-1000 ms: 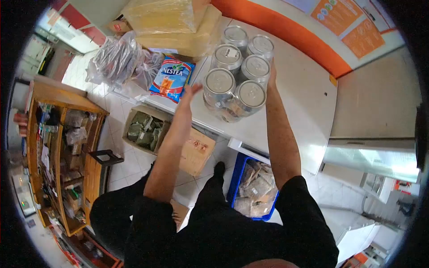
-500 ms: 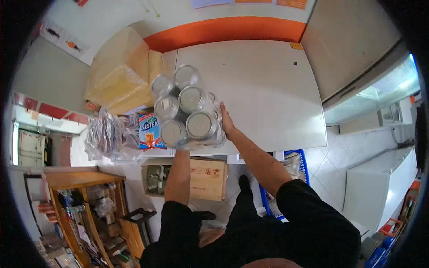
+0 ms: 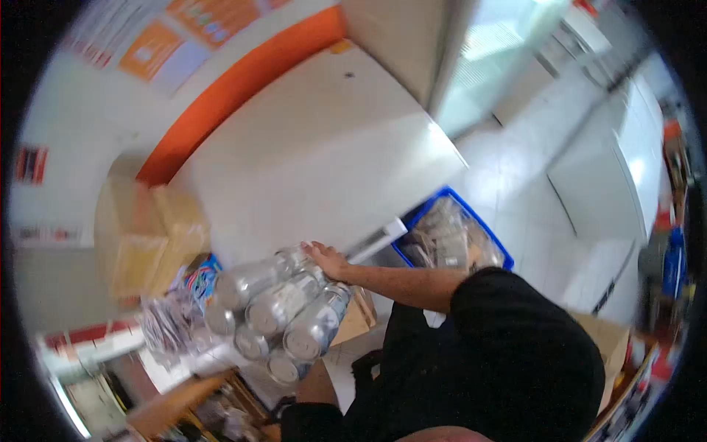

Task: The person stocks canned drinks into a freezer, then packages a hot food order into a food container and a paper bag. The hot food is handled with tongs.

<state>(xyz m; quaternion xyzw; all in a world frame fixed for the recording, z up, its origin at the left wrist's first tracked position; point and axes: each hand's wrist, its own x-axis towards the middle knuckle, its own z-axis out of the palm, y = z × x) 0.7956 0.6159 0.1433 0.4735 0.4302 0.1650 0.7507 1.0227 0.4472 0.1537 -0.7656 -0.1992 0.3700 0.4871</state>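
A plastic-wrapped pack of silver cans is tilted in front of me, off the table's front left edge, with the can ends facing down and left. My right hand presses against the pack's upper right end, its fingers laid over the wrap. Behind the lower part of the pack runs my left forearm; the left hand itself is hidden by the cans it bears up.
The white table stretches behind the pack. Left of it are cardboard boxes, a blue packet and plastic-wrapped bundles. A blue crate holds wrapped items on the floor. A wooden shelf stands lower left, a white chest right.
The pack has moved from above the table toward me and tipped, so the cans lie slanted. Both hands have moved with it. My view has turned to the right.
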